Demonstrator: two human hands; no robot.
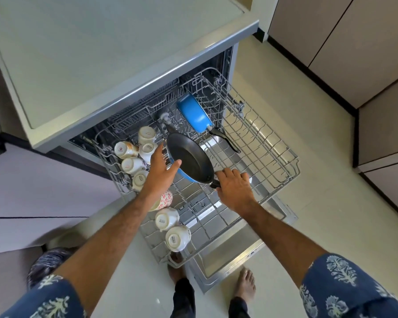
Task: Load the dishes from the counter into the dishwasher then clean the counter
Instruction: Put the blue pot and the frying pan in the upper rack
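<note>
The dishwasher's upper rack (283, 154) is pulled out over the open door (230, 265). A blue frying pan with a black inside (189, 157) stands tilted in the rack's middle. My right hand (233, 187) grips its black handle at the near end. My left hand (162, 167) touches the pan's left rim with straight fingers and thumb. A blue saucepan (194, 115) lies on its side at the rack's back, its black handle pointing right. Several white cups (130, 157) sit upside down along the rack's left side, and two more (172, 230) at the near corner.
The grey counter top (101, 53) spreads above the dishwasher at upper left. A red-patterned cup (164, 199) lies under my left forearm. Beige cabinet doors (345, 42) line the right wall. My bare feet (246, 283) stand on the pale floor by the door's front edge.
</note>
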